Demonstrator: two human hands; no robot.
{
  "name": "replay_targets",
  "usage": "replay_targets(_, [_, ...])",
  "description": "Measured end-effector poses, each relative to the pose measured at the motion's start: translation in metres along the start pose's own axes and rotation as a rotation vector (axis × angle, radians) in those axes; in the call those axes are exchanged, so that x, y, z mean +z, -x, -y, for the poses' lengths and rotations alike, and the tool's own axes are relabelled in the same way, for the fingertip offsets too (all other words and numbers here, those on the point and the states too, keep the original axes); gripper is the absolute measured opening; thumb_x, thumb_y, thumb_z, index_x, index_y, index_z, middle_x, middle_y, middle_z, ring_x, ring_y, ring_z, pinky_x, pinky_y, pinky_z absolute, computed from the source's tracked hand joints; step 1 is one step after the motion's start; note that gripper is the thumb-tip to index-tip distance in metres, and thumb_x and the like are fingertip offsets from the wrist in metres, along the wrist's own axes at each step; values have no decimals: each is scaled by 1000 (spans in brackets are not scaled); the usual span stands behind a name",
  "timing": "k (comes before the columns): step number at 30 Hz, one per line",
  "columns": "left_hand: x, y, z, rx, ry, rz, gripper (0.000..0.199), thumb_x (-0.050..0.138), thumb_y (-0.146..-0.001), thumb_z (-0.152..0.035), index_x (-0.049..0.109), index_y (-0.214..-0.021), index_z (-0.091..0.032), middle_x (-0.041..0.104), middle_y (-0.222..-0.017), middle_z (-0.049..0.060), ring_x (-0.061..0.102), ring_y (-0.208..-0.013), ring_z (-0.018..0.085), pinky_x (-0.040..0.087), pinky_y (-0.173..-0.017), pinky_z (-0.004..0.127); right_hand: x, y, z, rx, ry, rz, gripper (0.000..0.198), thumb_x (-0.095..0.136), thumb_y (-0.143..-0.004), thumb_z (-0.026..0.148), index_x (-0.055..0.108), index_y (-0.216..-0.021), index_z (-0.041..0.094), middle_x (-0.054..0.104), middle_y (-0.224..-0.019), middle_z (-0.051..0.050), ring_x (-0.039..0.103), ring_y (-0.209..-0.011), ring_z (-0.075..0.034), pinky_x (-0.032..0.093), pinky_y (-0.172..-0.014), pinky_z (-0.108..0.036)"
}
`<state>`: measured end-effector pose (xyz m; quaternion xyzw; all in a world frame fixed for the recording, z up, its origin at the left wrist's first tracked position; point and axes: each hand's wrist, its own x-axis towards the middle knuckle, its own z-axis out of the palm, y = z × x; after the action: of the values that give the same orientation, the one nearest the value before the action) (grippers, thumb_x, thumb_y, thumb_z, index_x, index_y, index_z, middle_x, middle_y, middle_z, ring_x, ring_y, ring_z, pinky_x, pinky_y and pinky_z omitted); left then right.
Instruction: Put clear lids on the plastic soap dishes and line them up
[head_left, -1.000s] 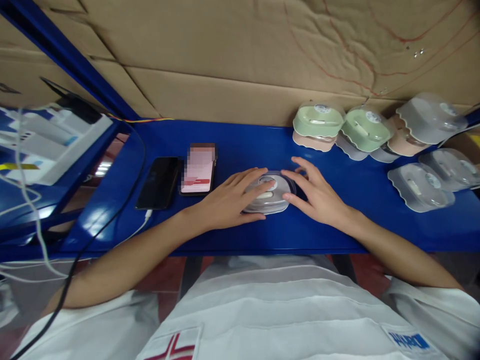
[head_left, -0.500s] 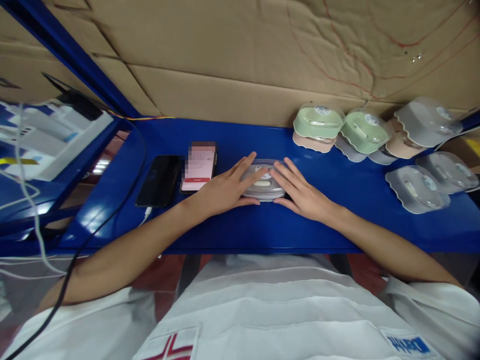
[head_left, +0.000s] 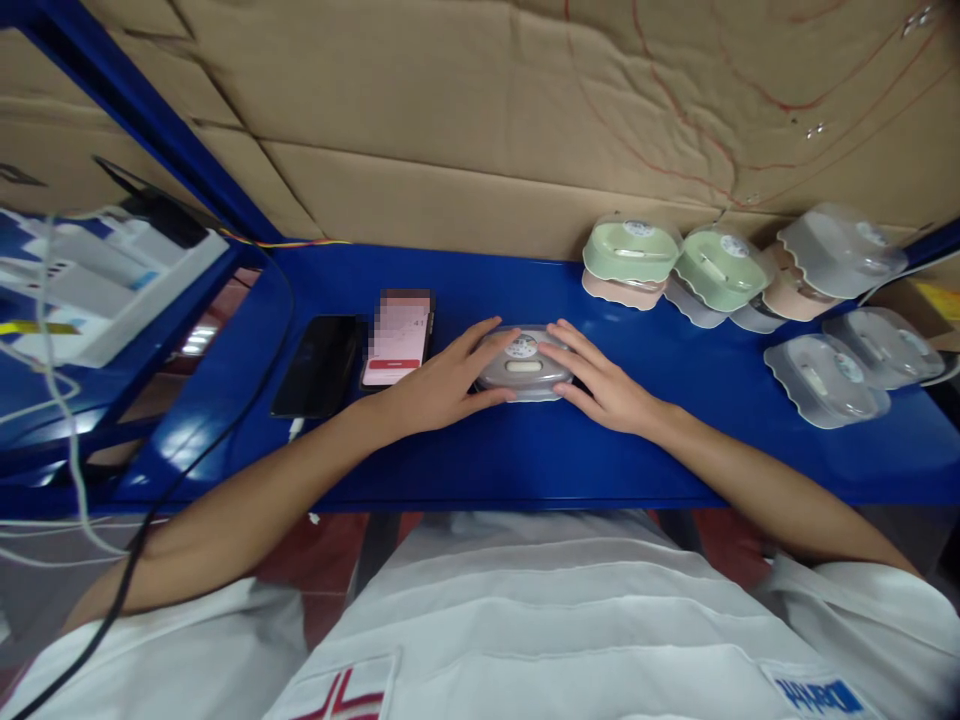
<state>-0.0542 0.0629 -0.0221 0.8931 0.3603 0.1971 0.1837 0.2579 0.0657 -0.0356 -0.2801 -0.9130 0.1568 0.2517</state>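
A grey soap box point(head_left: 525, 380) with a clear domed lid and a round sticker rests on the blue table in front of me. My left hand point(head_left: 457, 378) wraps its left end, with the thumb low at the near side and the fingers over the lid. At the opposite end, my right hand point(head_left: 604, 385) grips the box the same way, fingertips on the lid's edge and thumb at the near side. The far side of the box is partly covered by my fingers.
Several similar soap boxes stand at the back right, including a green box point(head_left: 632, 250) stacked on a pink one. Grey box point(head_left: 825, 380) lies nearer. A lit phone point(head_left: 401, 335) and a dark phone point(head_left: 319, 365) lie to the left. A black cable point(head_left: 217, 440) crosses the left side.
My fingers have drawn back from the lid's middle toward its two ends, baring more of the sticker. The box stays in about the same place.
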Motion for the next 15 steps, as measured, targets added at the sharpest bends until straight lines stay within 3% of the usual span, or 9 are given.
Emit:
replay_targets(7, [8, 0, 2, 25, -94, 8, 84, 52, -108, -63, 22, -174, -20, 22, -178, 27, 31, -165, 44, 35, -130, 67, -3, 0, 3, -29, 73, -5, 72, 58, -111, 40, 24, -174, 39, 24, -181, -4, 22, -168, -31, 31, -135, -60])
replay_targets(15, [4, -3, -2, 35, 24, -49, 77, 56, -108, -60, 31, -172, -24, 34, -174, 22, 36, -163, 37, 35, -132, 61, -4, 6, -7, 24, 15, -51, 65, 61, -109, 45, 38, -170, 39, 41, -174, -3, 40, -161, -31, 39, -132, -58])
